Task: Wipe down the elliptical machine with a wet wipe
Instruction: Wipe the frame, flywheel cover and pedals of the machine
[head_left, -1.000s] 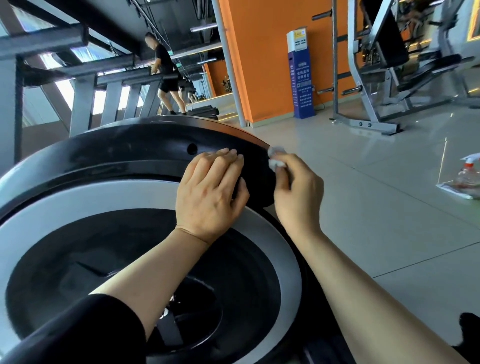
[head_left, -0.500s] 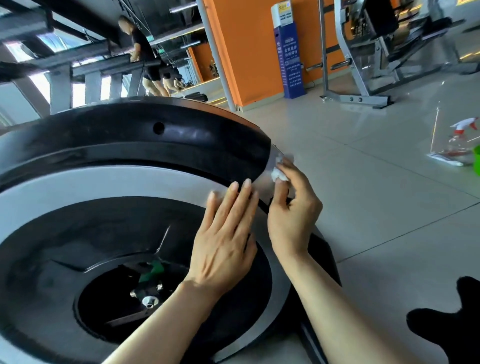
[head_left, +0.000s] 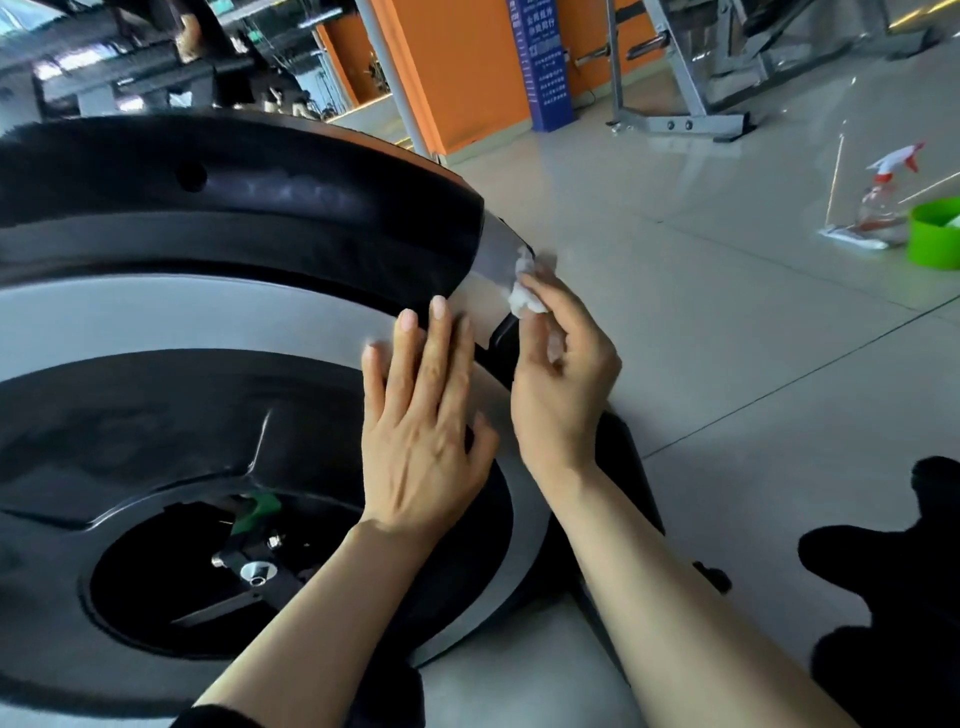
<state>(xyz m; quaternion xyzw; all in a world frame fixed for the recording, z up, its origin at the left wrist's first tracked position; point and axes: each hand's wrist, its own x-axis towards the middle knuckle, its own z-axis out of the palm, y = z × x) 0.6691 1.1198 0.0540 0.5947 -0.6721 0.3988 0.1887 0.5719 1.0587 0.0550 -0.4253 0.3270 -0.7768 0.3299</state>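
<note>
Pinched in our right hand (head_left: 558, 384), the wet wipe (head_left: 525, 291) is bunched between fingertips and pressed on the silver trim at the rim's far right end. Our left hand (head_left: 423, 421) lies flat, fingers straight, on the elliptical machine (head_left: 218, 312) just left of it. We judge the unwiped band curves down and back toward us, nearer the right hand.

A clear plastic spray bottle with red-and-white trigger (head_left: 883, 202) stands on the grey tiled floor (head_left: 701, 312), beside a green plastic tub (head_left: 932, 236). A blue sign panel (head_left: 540, 62) stands against the orange wall (head_left: 457, 67).
</note>
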